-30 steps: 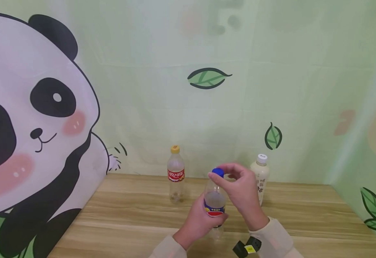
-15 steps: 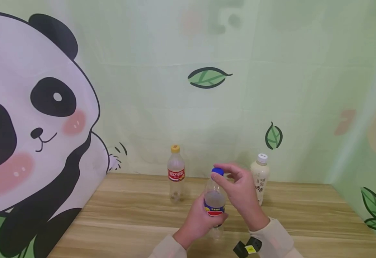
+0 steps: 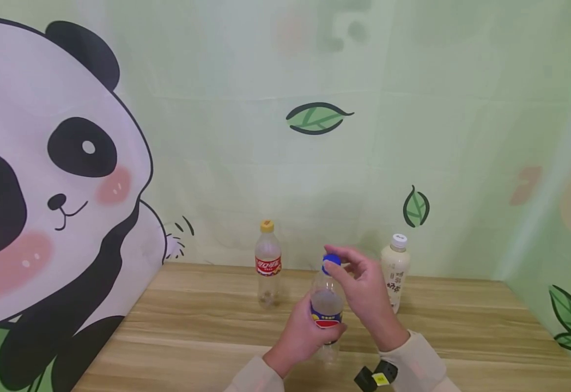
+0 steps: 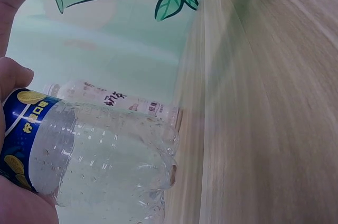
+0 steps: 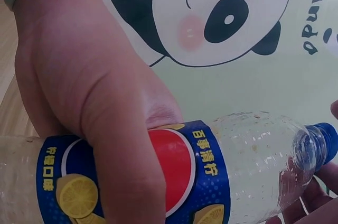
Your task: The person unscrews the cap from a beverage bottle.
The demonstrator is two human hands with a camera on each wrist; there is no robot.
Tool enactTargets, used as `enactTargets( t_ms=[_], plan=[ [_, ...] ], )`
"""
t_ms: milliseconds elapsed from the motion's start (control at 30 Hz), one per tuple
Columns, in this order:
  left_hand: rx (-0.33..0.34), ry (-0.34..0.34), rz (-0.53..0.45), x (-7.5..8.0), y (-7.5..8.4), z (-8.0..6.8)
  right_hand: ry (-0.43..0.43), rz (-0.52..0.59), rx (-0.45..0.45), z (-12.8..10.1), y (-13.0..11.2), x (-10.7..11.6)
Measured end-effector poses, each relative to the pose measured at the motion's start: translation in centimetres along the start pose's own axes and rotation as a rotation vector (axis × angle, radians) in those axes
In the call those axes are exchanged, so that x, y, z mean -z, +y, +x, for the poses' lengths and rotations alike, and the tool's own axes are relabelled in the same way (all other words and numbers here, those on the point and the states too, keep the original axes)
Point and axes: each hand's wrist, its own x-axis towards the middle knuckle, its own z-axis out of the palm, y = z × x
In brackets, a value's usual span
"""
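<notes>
A clear plastic soda bottle (image 3: 326,301) with a blue lemon-pattern label stands upright between my hands in the head view. My left hand (image 3: 301,333) grips it round the label, the thumb across the front. Its blue cap (image 3: 332,264) is on the neck, where my right hand (image 3: 368,287) pinches it between thumb and forefinger. The right wrist view shows the left thumb over the label (image 5: 211,166) and right fingertips below the cap (image 5: 321,142). In the left wrist view the bottle's ridged base (image 4: 158,171) appears close over the tabletop.
A nearly empty bottle (image 3: 268,267) with a red label and yellow cap stands at the back of the wooden table (image 3: 192,316). Behind my right hand stands a milky bottle (image 3: 399,261) with a white cap. A panda-print backdrop (image 3: 217,163) rises behind the table.
The right thumb has slid rightward across the front of the cap, and the forefinger has risen slightly. My left hand and the bottle have stayed in place.
</notes>
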Motion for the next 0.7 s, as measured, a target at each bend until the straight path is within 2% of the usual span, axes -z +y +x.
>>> enactTargets(
  t_ms=[133,300,433,700],
  plan=[
    [-0.002,0.002,0.018,0.01,0.03,-0.06,0.036,-0.074,-0.036,0.17,-0.07,-0.12],
    [-0.015,0.006,0.022,-0.04,0.13,-0.17,0.122,-0.134,-0.084,0.22,-0.16,-0.26],
    [-0.013,0.006,0.025,-0.06,0.21,-0.22,0.156,-0.129,-0.080,0.17,-0.21,-0.28],
    [-0.020,0.015,0.035,-0.11,0.02,-0.13,0.158,-0.101,-0.086,0.12,-0.34,-0.23]
  ],
)
